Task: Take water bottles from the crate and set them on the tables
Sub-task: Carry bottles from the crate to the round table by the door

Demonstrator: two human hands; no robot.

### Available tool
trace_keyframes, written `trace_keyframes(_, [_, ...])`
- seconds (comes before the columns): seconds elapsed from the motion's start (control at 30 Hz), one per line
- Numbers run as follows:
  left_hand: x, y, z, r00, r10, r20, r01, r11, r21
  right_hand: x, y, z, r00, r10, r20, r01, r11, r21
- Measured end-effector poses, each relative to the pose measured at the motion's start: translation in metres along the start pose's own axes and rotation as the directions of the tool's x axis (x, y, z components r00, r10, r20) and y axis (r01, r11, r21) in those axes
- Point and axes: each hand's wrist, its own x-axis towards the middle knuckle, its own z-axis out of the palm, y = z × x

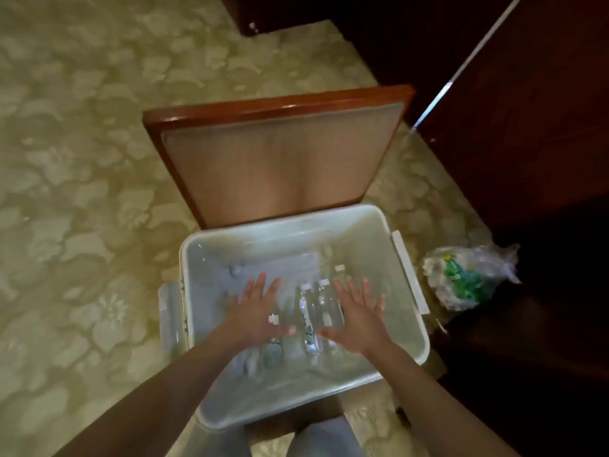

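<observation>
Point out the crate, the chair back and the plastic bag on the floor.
crate (389, 219): head view, far rim.
chair back (280, 159): head view, upholstered panel.
plastic bag (461, 278): head view, crumpled middle.

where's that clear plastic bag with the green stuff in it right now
In the head view the plastic bag lies on the carpet just right of the white crate, beside the dark wooden furniture.

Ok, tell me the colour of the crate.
White, slightly translucent crate, clearest in the head view.
</observation>
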Motion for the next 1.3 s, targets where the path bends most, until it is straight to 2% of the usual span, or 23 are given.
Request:
trace_keyframes(0.1, [0.011, 0.002, 0.022, 0.993, -0.110, -0.037, 0.108, 0.993, -0.050, 0.035, 0.017, 0.015, 0.993, -0.089, 0.078, 0.094, 0.994, -0.062])
trace_keyframes(0.2, [0.021, 0.002, 0.044, 0.978, -0.206, -0.014, 0.203, 0.972, -0.115, 0.070, 0.031, 0.033, 0.979, -0.152, 0.133, 0.167, 0.981, -0.102])
trace_keyframes(0.37, [0.065, -0.017, 0.076, 0.954, -0.299, -0.008, 0.290, 0.931, -0.220, 0.132, 0.044, 0.064, 0.963, -0.189, 0.191, 0.213, 0.971, -0.110])
trace_keyframes(0.5, [0.098, -0.030, 0.097, 0.949, -0.310, -0.052, 0.276, 0.902, -0.331, 0.175, 0.047, 0.087, 0.951, -0.251, 0.181, 0.278, 0.951, -0.139])
trace_keyframes(0.67, [0.116, -0.034, 0.106, 0.955, -0.288, -0.077, 0.248, 0.910, -0.331, 0.203, 0.041, 0.103, 0.926, -0.297, 0.232, 0.349, 0.907, -0.235])
trace_keyframes(0.83, [0.124, -0.039, 0.117, 0.937, -0.339, -0.085, 0.281, 0.877, -0.390, 0.206, 0.037, 0.111, 0.915, -0.322, 0.245, 0.387, 0.872, -0.300])
trace_keyframes(0.97, [0.128, -0.039, 0.121, 0.932, -0.357, -0.062, 0.289, 0.835, -0.468, 0.207, 0.037, 0.117, 0.916, -0.335, 0.221, 0.387, 0.883, -0.264])
trace_keyframes(1.3, [0.123, -0.054, 0.121, 0.964, -0.266, -0.002, 0.206, 0.752, -0.626, 0.201, 0.035, 0.117, 0.920, -0.374, 0.114, 0.387, 0.914, -0.121])
